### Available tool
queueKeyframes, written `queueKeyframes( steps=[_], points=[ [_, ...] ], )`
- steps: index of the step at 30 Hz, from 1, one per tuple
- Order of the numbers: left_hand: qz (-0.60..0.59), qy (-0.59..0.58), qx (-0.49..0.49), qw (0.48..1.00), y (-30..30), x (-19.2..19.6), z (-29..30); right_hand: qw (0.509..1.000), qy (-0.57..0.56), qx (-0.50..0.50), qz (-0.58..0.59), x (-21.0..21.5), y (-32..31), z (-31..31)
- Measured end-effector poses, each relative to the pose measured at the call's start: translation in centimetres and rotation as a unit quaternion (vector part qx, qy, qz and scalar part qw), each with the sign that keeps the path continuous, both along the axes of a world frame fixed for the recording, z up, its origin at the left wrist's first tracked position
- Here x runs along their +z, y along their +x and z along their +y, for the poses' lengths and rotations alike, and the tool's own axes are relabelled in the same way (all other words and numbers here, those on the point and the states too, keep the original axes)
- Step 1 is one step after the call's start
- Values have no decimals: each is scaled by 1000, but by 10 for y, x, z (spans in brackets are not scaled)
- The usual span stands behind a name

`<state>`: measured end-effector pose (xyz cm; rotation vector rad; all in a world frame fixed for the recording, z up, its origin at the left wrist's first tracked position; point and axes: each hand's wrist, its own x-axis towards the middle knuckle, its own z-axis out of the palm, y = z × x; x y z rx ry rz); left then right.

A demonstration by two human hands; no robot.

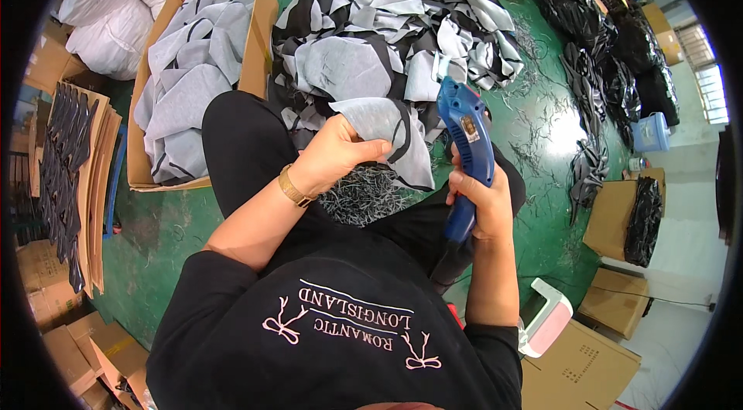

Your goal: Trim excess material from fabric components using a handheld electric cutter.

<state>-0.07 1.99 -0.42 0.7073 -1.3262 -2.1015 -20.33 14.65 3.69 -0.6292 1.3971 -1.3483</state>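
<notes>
My left hand (333, 153) pinches a grey fabric piece (374, 117) with a black strip along it, thumb on top. My right hand (486, 197) is wrapped round the grip of blue electric scissors (468, 120), whose metal tip points away from me. That tip is just right of the held piece, close to the fabric pile; whether it touches cloth I cannot tell. A big heap of grey and black fabric pieces (340, 66) lies on the floor beyond my hands. Between my legs is a mound of thin fabric trimmings (360, 197).
A cardboard box (265, 19) of grey fabric pieces stands at left, beside white sacks (116, 31). Black plastic bags (631, 35) and a blue tub (651, 132) line the right side. Scraps litter the green floor (542, 112). A white-and-pink stool (548, 317) is at lower right.
</notes>
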Motion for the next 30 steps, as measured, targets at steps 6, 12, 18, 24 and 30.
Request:
queueKeyframes(
  steps=[6,12,18,24,30],
  points=[
    [45,106,-1,993,-6,-1,10,993,-22,16,111,-4,13,-18],
    [63,149,-21,987,-9,-3,15,983,-16,18,180,-5,27,-26],
    [83,188,-13,979,-13,2,19,982,-6,27,187,-5,29,-27],
    [42,116,57,991,-25,-3,21,981,11,32,193,-12,34,-31],
    [93,173,53,979,-23,0,22,989,-4,17,145,-19,29,-28]
  ],
)
